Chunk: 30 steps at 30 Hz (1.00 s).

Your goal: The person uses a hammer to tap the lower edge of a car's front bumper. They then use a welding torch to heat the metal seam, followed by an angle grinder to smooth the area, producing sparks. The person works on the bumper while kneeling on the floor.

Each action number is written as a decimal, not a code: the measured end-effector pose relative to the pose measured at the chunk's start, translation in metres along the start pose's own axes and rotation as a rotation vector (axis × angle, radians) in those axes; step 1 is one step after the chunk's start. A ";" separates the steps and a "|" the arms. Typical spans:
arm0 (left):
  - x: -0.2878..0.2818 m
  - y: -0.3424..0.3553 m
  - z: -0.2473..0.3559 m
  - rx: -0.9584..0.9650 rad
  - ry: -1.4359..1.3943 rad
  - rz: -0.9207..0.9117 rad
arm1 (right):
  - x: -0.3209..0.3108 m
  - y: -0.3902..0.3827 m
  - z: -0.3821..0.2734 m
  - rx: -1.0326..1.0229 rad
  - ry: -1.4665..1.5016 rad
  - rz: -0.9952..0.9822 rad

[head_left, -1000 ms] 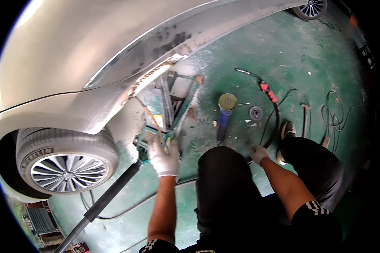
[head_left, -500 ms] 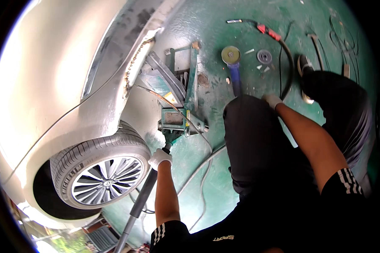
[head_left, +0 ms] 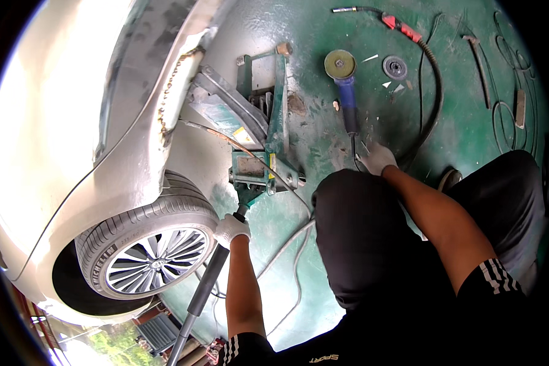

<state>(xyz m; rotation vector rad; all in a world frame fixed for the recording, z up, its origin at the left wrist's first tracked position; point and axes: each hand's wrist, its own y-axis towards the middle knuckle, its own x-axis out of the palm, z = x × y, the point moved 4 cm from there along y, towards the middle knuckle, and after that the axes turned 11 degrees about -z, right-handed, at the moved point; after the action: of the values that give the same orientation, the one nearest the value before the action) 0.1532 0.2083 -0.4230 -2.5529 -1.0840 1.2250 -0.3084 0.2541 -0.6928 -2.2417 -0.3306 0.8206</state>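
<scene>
1. The long gray handle (head_left: 208, 282) is at 7 o'clock from the middle of the view. It looks hard, stiff and smooth, so it might slip. The thick dark part seems best to hold.
2. The gloved left hand (head_left: 232, 231) has its fingers wrapped around the handle, high up.
3. The green car jack (head_left: 251, 166) is near 12 o'clock from that hand. It looks very heavy and strong.
4. The gloved right hand (head_left: 378, 160) is at 5 o'clock from the blue grinder (head_left: 347, 97). I can't tell if its fingers are open or closed.
5. The handle's low end is cut off.
</scene>
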 end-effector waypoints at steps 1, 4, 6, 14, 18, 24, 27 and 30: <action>0.008 -0.005 -0.003 -0.028 0.013 -0.003 | -0.014 -0.016 -0.025 0.026 0.127 0.085; 0.004 0.002 0.010 -0.027 0.043 0.028 | -0.050 -0.029 -0.055 0.140 0.294 0.228; 0.004 0.008 0.015 -0.037 -0.004 -0.007 | -0.056 -0.012 -0.056 0.184 0.321 0.220; -0.060 -0.053 0.062 0.158 -0.511 0.288 | -0.054 0.040 -0.089 0.442 0.539 0.155; -0.168 -0.153 0.150 0.592 -0.997 0.029 | -0.063 0.041 -0.099 0.536 0.517 0.142; -0.231 -0.253 0.255 0.963 -0.895 0.067 | -0.055 0.056 -0.094 0.524 0.579 0.095; -0.223 -0.267 0.258 0.876 -0.848 0.066 | -0.048 0.050 -0.092 0.477 0.549 0.099; -0.240 -0.255 0.252 0.960 -0.956 0.079 | -0.044 0.082 -0.062 0.345 0.642 0.206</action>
<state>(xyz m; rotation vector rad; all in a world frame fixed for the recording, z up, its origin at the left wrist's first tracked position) -0.2705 0.1930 -0.3414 -1.2695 -0.2524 2.3121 -0.3026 0.1427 -0.6970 -2.0901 0.3258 0.1965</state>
